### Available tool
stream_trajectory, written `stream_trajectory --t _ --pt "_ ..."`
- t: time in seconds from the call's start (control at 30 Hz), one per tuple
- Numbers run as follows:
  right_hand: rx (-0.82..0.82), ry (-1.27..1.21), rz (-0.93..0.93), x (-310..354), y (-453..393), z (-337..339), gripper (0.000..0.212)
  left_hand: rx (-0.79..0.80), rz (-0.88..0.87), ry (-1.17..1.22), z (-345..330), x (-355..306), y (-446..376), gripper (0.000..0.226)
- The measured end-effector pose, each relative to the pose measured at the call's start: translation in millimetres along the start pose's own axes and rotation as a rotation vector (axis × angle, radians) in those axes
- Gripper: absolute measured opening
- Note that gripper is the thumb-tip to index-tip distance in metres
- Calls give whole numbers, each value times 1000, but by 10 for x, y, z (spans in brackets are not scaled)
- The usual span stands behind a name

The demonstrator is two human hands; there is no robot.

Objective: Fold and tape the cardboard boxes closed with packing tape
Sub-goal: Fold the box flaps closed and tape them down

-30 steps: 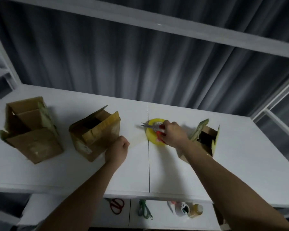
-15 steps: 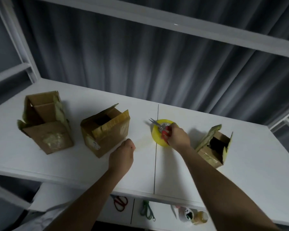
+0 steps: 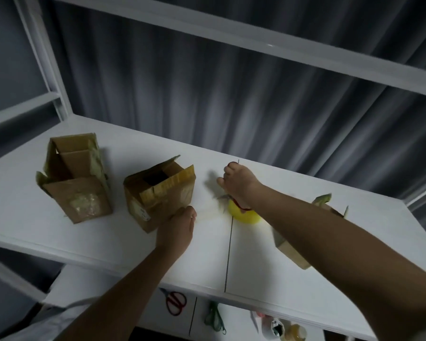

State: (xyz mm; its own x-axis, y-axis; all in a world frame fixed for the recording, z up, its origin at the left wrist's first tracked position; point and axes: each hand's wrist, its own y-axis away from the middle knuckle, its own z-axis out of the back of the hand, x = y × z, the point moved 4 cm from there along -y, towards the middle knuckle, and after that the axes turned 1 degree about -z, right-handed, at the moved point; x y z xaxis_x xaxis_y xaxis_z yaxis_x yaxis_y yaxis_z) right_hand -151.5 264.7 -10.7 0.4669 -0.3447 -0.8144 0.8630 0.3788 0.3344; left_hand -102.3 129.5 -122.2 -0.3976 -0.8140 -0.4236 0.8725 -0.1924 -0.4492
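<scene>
1. Risk: right hand (image 3: pixel 239 183), fingers curled round red-handled scissors (image 3: pixel 231 201), lifts above the yellow tape roll (image 3: pixel 244 214); blades could snag the strip.
2. Left hand (image 3: pixel 180 226) pinches what looks like a clear tape end; hard to tell.
3. Middle box (image 3: pixel 160 193) touches left knuckles, flaps open, old tape. Two other boxes (image 3: pixel 74 178) also open.

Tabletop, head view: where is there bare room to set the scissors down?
Bare white table lies near the front edge, between the left hand and the right-hand box; also behind the middle box. It is crowded around the yellow tape roll, where the right hand hovers.
</scene>
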Motion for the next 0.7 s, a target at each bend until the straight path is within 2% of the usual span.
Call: stream_trajectory --t 0.13,0.33,0.4,0.53,0.6,0.67,0.7 --pt "107 -29 54 72 -125 117 48 0 29 4 -35 21 -5 9" --pt "105 -191 101 226 192 77 28 77 74 2 -40 12 -38 6" --pt "139 -328 11 332 337 -55 30 68 95 2 6 4 -71 9" --pt "248 -652 -291 654 583 -464 31 -34 68 21 238 -137 -124 13" --pt "265 -766 -338 801 668 -599 32 -20 101 98 373 -212 -114 13" --pt "184 -815 -374 857 707 -654 34 74 156 185 464 -243 -97 13" --pt "71 -886 -411 856 707 -652 34 100 158 226 505 -249 -85 11"
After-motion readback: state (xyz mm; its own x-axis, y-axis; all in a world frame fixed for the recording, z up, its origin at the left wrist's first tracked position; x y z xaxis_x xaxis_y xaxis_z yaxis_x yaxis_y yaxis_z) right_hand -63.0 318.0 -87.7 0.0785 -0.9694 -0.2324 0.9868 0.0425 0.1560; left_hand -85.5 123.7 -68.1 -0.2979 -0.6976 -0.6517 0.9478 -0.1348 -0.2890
